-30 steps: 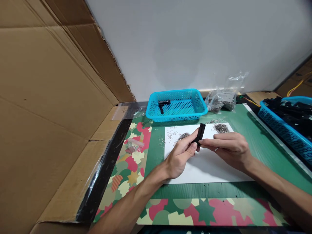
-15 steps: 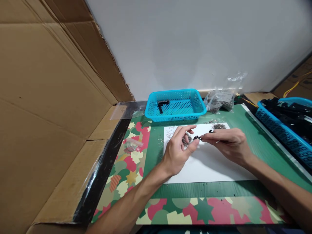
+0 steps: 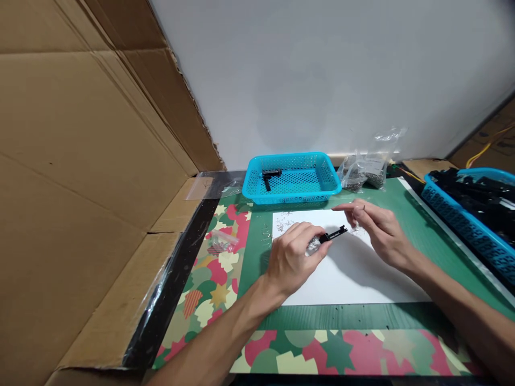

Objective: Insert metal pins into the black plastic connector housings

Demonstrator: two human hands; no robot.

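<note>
My left hand (image 3: 295,257) pinches one end of a small black plastic part (image 3: 333,235) and holds it level just above a white sheet of paper (image 3: 346,273). My right hand (image 3: 376,225) hovers beside the part's far end with its fingers loosely spread and a tiny metal piece at its fingertips, too small to name. Small heaps of tiny metal springs (image 3: 286,221) lie on the paper under and around both hands.
A blue basket (image 3: 292,179) with one black part inside stands behind the paper. Clear bags of metal bits (image 3: 364,171) lie to its right. A second blue basket (image 3: 466,212) full of black parts sits at far right. Cardboard walls (image 3: 88,161) close the left side.
The right hand has let go of the black part and moved back to the right. The left hand now holds the part alone, turned from upright to level.
</note>
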